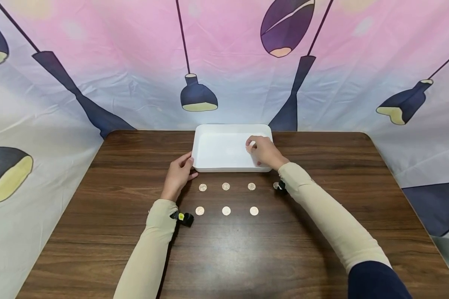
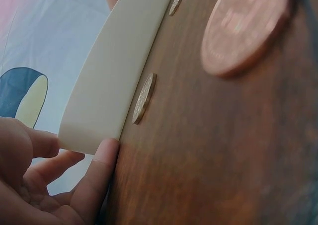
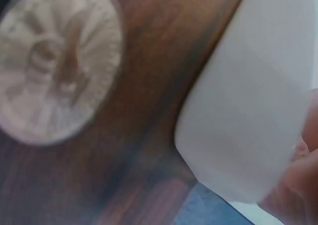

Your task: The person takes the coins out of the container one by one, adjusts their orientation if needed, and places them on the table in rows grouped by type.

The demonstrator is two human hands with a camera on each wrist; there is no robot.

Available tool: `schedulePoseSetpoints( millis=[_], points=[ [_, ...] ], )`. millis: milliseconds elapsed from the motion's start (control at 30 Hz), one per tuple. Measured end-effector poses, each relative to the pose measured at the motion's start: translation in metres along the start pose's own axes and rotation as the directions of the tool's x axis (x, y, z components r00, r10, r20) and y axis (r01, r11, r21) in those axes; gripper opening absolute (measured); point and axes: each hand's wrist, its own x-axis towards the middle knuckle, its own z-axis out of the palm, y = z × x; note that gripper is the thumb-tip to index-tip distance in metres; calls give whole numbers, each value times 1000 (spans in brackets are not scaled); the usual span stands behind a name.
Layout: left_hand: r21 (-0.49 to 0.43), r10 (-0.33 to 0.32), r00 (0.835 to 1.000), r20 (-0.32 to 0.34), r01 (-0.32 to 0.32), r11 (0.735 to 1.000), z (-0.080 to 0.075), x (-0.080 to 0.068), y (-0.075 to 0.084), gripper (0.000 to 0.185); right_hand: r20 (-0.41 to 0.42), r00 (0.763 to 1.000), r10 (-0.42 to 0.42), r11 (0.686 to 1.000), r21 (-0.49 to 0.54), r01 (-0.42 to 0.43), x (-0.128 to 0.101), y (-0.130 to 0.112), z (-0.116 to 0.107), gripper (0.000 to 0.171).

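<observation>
A shallow white tray (image 1: 224, 169) stands at the table's back edge. My left hand (image 1: 176, 176) grips its front left corner, with the thumb at the rim; in the left wrist view the fingertips (image 2: 105, 153) touch the tray's outer wall. Over the right part of the tray, my right hand (image 1: 263, 151) has curled fingers pinching a coin (image 3: 301, 148), mostly hidden by them. Several copper-coloured coins lie flat in two rows in front of the tray, among them one coin (image 1: 203, 187) near my left hand and another (image 1: 276, 185) partly under the right wrist.
The dark wooden table (image 1: 224, 257) has rounded back corners. A patterned cloth (image 1: 232, 95) with printed lamps hangs right behind it. Small black cameras, such as the left one (image 1: 185, 219), are strapped to both wrists.
</observation>
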Motion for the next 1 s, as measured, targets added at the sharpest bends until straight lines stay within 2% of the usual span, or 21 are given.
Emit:
schedulePoseSetpoints(
  millis=[267,533,767,1000],
  points=[
    [-14,-3,1000,4,3,1000,-1,1,0,47,-35,999,-9,1000,13,10,-23,-8,-22,23],
    [-7,-12,1000,11,13,1000,-2,2,-2,48,-28,998,-51,998,37,52,-66,-6,-40,16],
    [-14,-19,1000,11,19,1000,-1,2,-2,48,-6,999,-51,995,83,51,-105,2,-44,9],
    [-13,-12,1000,6,12,1000,1,1,-1,48,62,997,-50,997,60,46,-139,17,-41,10]
  ],
)
